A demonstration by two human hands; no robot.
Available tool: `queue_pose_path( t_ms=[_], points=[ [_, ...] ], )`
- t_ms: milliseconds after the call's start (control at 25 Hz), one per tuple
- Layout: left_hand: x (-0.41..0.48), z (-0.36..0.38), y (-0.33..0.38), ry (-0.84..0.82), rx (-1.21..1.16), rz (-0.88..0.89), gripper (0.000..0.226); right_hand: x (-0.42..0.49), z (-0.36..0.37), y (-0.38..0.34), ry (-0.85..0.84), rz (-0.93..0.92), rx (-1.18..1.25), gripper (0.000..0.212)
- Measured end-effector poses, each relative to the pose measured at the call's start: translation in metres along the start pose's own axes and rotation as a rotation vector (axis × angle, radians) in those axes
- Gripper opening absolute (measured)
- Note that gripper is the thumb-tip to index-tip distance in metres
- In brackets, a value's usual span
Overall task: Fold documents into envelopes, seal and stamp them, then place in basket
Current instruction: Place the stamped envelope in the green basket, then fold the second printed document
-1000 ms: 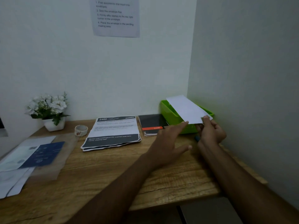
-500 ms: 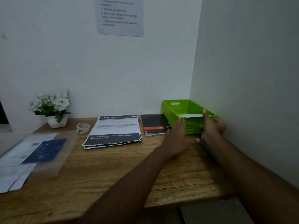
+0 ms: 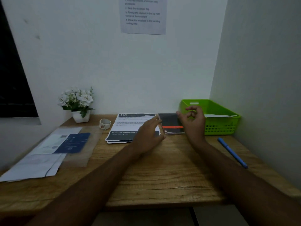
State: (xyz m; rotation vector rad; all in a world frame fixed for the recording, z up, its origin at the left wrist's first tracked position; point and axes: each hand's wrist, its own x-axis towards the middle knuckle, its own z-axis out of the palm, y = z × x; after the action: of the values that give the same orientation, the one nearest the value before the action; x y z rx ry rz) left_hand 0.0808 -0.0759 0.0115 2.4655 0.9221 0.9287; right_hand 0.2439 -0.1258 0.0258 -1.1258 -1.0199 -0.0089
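A white envelope (image 3: 219,115) lies inside the green basket (image 3: 223,126) in the desk's back right corner. My right hand (image 3: 193,122) hovers just left of the basket, fingers loosely curled and holding nothing. My left hand (image 3: 149,135) floats open above the lower right part of a stack of printed documents (image 3: 128,126). A dark booklet with an orange stripe (image 3: 171,123) lies between the documents and the basket. More white envelopes (image 3: 32,167) and a blue sheet (image 3: 73,142) rest at the left of the desk.
A blue pen (image 3: 232,151) lies on the wooden desk (image 3: 162,176) near the right wall. A roll of tape (image 3: 105,123) and a white flower pot (image 3: 78,105) stand at the back left. An instruction sheet (image 3: 143,15) hangs on the wall.
My right hand lowered the white envelope into the green basket and let go. Both hands have since pulled back leftward, away from the basket, and the view shifted.
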Motion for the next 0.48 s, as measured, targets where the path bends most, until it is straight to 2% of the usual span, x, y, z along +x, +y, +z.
queue_pose_path(
  t_ms=[120,200,280,360,480],
  points=[
    [-0.008,-0.038,-0.044,0.05,0.075,-0.055,0.041,-0.016,0.033,0.008,-0.28,-0.014,-0.156,0.03],
    [-0.016,-0.056,-0.074,0.087,0.104,-0.042,0.027,-0.027,0.049,0.01,-0.46,-0.069,-0.323,0.04],
    [-0.022,-0.064,-0.095,0.079,0.118,-0.048,0.03,-0.033,0.059,0.013,-0.607,-0.166,-0.488,0.046],
    [-0.021,-0.067,-0.1,-0.012,0.137,-0.079,0.04,-0.032,0.059,0.013,-0.711,-0.239,-0.614,0.045],
    [-0.016,-0.068,-0.104,-0.099,0.163,-0.071,0.04,-0.032,0.059,0.015,-0.77,-0.265,-0.646,0.035]
  ],
)
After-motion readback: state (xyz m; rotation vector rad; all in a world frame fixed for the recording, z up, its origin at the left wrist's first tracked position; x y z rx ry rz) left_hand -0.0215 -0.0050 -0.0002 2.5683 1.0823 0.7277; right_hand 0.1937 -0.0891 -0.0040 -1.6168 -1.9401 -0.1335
